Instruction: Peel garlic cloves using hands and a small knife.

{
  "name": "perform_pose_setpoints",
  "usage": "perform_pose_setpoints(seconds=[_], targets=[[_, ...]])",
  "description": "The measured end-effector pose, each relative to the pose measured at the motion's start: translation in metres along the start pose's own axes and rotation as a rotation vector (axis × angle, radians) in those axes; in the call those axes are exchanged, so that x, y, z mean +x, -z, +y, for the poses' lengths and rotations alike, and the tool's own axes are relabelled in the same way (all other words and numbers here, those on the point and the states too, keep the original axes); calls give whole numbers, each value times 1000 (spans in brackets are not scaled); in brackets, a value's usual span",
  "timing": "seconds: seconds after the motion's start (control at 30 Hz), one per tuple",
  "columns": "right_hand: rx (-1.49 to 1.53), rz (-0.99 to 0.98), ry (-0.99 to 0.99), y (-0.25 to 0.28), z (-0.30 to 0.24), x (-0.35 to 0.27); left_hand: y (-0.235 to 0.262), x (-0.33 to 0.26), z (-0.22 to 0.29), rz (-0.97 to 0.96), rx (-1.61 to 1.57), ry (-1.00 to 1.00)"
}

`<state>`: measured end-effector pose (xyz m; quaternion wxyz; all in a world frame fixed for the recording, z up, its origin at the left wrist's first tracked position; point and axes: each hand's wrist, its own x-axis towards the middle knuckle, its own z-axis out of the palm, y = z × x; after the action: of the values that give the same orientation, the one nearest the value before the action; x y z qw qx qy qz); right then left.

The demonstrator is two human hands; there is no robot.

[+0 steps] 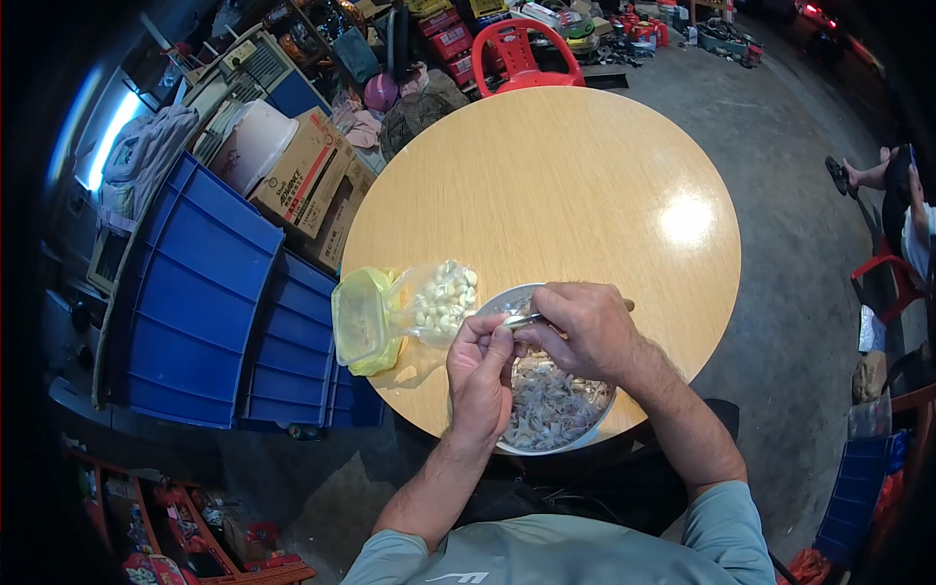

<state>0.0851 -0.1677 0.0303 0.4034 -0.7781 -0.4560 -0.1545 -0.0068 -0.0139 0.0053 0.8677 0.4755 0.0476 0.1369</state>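
Round wooden table (575, 185) before me. Metal bowl (575, 439) of garlic skins at its near edge, clear tub of peeled cloves (444, 297) beside. My left hand (480, 375) pinches a clove (500, 334); right hand (585, 331) grips a small knife (522, 320) against it.

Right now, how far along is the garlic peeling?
Done: a clear container beside the bowl holds a pile of peeled white cloves, and the metal bowl is littered with papery skins. In hand: left hand pinches a clove while right hand works it with a small knife. Left: can't tell whether unpeeled cloves remain among the skins.
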Motion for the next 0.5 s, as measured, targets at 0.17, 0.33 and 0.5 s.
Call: perform_pose_setpoints(seconds=[0.17, 0.33, 0.5], targets=[[24, 27, 8, 0, 0, 0, 2, 0, -1, -27, -12, -7], [8, 1, -9, 0, 0, 0, -1, 0, 0, -8, 21, -26], [12, -5, -6, 0, 1, 0, -1, 0, -1, -18, 39, -51]])
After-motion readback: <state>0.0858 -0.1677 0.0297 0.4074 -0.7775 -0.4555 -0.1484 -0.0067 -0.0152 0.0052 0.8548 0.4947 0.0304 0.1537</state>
